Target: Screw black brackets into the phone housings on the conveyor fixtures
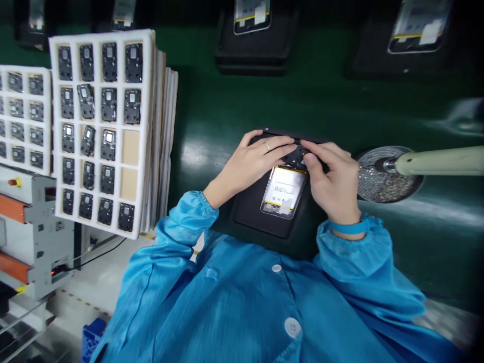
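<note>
An open phone lies on a black tray in front of me, its battery showing with yellow strips at both ends. At the phone's far end sits a black module with small holes. My left hand reaches over from the left, fingers stretched out and resting at the module's left and far edges. From the right, my right hand pinches the module's right corner between thumb and index finger. Its other fingers are curled and partly hidden.
A white foam tray of black modules tops a leaning stack at left, beside another foam tray. Right of my hand, a pale green handle rises over a round dish. More open phones rest on black trays along the far side.
</note>
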`<state>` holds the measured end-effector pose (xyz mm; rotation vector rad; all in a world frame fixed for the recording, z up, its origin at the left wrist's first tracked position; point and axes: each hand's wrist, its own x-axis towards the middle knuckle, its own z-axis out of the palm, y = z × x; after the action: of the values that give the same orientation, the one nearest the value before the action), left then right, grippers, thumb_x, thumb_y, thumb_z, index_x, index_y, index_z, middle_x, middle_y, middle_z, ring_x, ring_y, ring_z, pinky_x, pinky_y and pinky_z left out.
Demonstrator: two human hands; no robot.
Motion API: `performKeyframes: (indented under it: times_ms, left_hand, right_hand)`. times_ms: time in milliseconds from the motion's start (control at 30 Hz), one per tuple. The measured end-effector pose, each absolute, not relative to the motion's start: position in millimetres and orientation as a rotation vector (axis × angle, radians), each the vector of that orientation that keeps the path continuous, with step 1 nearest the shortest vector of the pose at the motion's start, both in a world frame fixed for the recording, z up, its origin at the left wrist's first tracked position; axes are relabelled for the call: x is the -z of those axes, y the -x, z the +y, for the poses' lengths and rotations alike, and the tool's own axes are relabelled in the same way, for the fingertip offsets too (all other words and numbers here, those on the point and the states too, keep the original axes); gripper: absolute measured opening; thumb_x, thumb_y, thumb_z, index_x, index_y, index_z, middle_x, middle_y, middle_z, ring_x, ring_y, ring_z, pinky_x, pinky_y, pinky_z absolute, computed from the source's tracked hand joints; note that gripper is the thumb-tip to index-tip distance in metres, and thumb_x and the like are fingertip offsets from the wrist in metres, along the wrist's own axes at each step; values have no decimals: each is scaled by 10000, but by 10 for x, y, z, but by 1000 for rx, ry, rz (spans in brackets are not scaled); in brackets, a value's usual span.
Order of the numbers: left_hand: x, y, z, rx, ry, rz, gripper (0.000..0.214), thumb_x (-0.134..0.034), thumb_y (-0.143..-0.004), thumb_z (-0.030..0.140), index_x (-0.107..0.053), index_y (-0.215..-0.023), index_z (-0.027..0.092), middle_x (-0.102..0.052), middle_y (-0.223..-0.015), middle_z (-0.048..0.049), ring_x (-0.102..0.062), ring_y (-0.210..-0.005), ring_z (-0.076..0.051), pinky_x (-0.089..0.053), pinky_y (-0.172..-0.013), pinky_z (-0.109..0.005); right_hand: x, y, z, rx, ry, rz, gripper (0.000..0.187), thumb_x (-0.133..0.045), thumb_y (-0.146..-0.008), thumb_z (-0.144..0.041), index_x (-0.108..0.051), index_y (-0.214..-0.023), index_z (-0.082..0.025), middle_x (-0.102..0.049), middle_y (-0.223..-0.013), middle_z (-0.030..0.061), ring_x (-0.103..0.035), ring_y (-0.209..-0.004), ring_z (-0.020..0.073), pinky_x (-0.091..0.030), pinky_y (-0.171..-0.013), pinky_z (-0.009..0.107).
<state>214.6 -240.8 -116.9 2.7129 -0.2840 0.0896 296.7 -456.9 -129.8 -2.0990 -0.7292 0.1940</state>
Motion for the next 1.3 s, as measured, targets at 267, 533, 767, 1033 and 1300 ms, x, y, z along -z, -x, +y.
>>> performKeyframes:
  times_ms: [267, 533, 767, 1033, 1300]
  left_hand:
    - [1060, -2135, -2402, 77, -2750, -234, 416, -438, -1184, 363, -660, -1519, 254, -687, -1575, -75, -625, -1457, -205, -336, -1265, -482]
    - [1054, -2115, -2405, 53, -2773, -240, 428, -418, -1183, 378, -698, -1490, 275, -684, -1588, -45, -620, -1480, -208, -331, -1309, -496]
    - [1062, -2128, -2428, 4, -2712, -137, 374, -489, -1159, 379, -748, -1406, 271, -723, -1536, -44, -654, -1424, -208, -330, -1304, -496]
    - [880, -1860, -2853, 70, -2882, -182, 700, -454, -1132, 583, -554, -1619, 90, -474, -1753, -179, -483, -1613, -355, -335, -1365, -603]
    - [1051, -1784, -3107, 94, -2883, -94, 835, -459, -1099, 656, -444, -1692, 68, -381, -1785, -215, -361, -1680, -429, -262, -1351, -773]
  right_hand:
    - [1277, -2981, -4781, -112, 2227, -984, 333, -642, -1053, -476, -751, -1331, -327, -653, -1515, 62, -583, -1426, 329, -423, -1237, 644]
    - [1304, -2974, -4787, -112, 2292, -1059, 339, -625, -1068, -384, -723, -1387, -324, -676, -1505, 39, -565, -1478, 325, -344, -1300, 693]
    - [1219, -2822, -4714, -86, 2342, -887, 328, -583, -1071, -357, -735, -1361, -349, -665, -1472, 53, -566, -1445, 346, -248, -1317, 766]
    - [1223, -2699, -4740, -64, 2390, -898, 476, -540, -1066, -372, -617, -1533, -419, -458, -1647, 108, -437, -1532, 430, -334, -1254, 810]
    - [1224, -2973, -4945, 1165, 1810, -482, 811, -809, -861, -556, -522, -1599, -380, -542, -1487, 102, -593, -1315, 332, -590, -1021, 538]
